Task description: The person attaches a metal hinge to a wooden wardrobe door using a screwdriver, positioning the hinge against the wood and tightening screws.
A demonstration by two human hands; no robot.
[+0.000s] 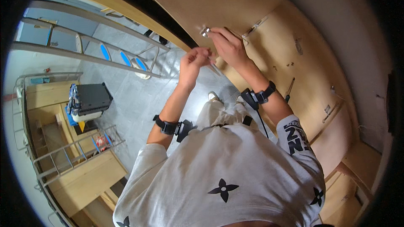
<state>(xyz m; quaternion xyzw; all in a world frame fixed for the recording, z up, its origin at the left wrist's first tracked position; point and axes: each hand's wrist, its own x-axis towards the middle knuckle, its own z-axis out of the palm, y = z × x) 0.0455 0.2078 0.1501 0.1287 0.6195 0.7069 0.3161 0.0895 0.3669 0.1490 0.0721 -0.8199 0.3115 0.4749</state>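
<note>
My right hand (230, 47) pinches a small shiny metal hinge (205, 31) at the edge of a pale wooden panel (235, 0). Beside it, lower and to the left, my left hand (192, 65) is closed, its fingers curled around a slim, pale rod-like piece (215, 69) that points down and right; blur hides its exact kind. On the wooden board (269, 50) to the right lie several small dark screws (275, 68) and a screwdriver (291, 88) with a dark handle. Another metal hinge (254, 27) is on the wood just right of my right hand.
A metal ladder (90, 38) with blue treads leans across the upper left. Below it, a dark grey box (90, 98) stands by wooden bunk furniture (80, 180) with a second small ladder (80, 151). Grey tiled floor (139, 105) shows far below me.
</note>
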